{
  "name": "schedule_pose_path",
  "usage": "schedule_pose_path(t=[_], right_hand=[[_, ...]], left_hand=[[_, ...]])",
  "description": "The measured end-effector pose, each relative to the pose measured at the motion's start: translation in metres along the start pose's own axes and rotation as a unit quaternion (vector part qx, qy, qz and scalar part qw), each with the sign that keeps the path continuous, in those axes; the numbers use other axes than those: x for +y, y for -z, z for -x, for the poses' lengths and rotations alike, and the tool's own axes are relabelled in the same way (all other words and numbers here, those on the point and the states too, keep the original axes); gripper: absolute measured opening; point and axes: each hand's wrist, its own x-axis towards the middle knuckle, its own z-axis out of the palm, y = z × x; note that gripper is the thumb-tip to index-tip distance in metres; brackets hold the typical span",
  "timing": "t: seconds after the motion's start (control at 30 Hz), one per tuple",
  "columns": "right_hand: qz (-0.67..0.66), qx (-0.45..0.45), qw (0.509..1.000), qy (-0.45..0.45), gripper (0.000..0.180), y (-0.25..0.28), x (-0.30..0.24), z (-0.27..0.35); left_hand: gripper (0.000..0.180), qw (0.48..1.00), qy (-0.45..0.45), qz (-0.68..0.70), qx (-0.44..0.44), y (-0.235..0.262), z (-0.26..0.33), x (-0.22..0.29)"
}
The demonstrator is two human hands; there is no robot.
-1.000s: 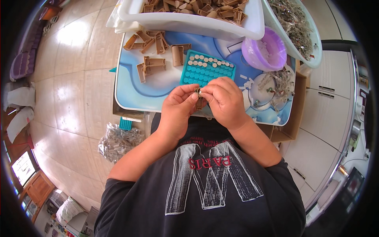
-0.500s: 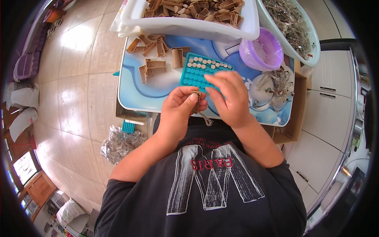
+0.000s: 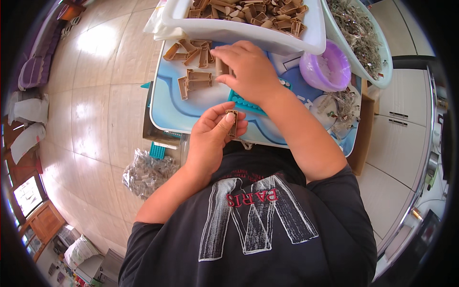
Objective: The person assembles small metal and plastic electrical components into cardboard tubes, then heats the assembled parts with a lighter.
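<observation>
My left hand (image 3: 209,131) is closed on a small brown plastic casing (image 3: 233,125), held upright near the table's front edge, with the thumb pressed on its face. Over the table my right hand (image 3: 249,71) reaches forward and left, thumb and fingers apart. A brown half-round casing (image 3: 220,68) lies between its thumb and fingertips; whether they touch it I cannot tell. Beneath that hand and forearm, a teal tray (image 3: 246,104) with small round pockets is mostly hidden. More brown casings (image 3: 199,80) lie loose to the left of the right hand.
A white bin (image 3: 248,29) heaped with brown casings stands at the back. To its right are a purple bowl (image 3: 330,71) and a pale green basin (image 3: 386,62) of wired parts. Some wired parts (image 3: 342,107) lie on the table's right. A clear bag (image 3: 148,174) sits on the floor at left.
My right hand has moved from the teal tray up and left to the loose brown casings, covering much of the tray. The left hand still holds its casing. The view has shifted slightly.
</observation>
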Motion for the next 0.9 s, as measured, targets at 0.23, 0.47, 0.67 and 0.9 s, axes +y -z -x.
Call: schedule_pose_path(t=[0.23,0.47,0.67,0.9], right_hand=[[-0.179,0.05,0.974,-0.13,0.045,0.038,-0.026,0.033],[-0.274,0.014,0.906,-0.322,0.045,0.055,-0.044,0.089],[-0.426,0.004,0.839,-0.34,0.048,0.069,-0.047,0.123],[-0.494,-0.121,0.806,-0.302,0.076,0.094,-0.036,0.139]], left_hand=[[0.023,0.997,-0.069,-0.01,-0.021,-0.005,-0.003,-0.002],[0.02,0.98,-0.087,-0.119,-0.132,-0.024,-0.005,-0.011],[0.02,0.985,0.08,0.023,-0.153,-0.029,-0.007,-0.013],[0.024,0.946,0.197,0.095,-0.238,-0.023,-0.011,-0.014]])
